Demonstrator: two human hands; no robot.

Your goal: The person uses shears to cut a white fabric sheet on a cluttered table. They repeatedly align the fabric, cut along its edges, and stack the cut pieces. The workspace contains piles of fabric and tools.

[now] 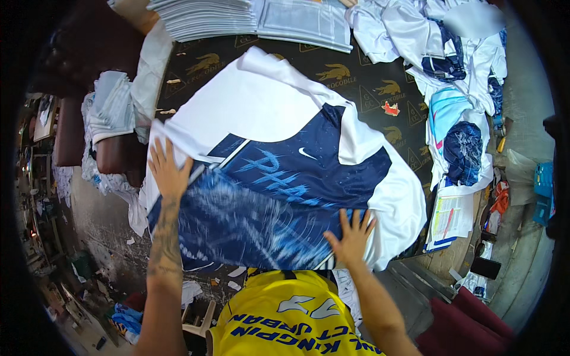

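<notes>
A printed fabric panel (255, 196), navy with light-blue streaks and lettering in the middle and broad white margins, lies spread over the dark table in front of me. My left hand (170, 172) rests flat on its left side, fingers spread, where the white edge meets the navy. Toward the near right, my right hand (352, 242) presses flat with fingers apart on the navy near the white margin. The white far edge is rolled and folded over, and a loose white fold stands up on the right. Neither hand grips the cloth.
The black table (196, 65) bears gold patterns and small scraps. Along its far edge lies a stack of folded white plastic packages (208, 18). Heaped white and navy fabric (415, 35) sits far right, above papers (451, 216). A brown chair (119, 157) holding white cloth stands left.
</notes>
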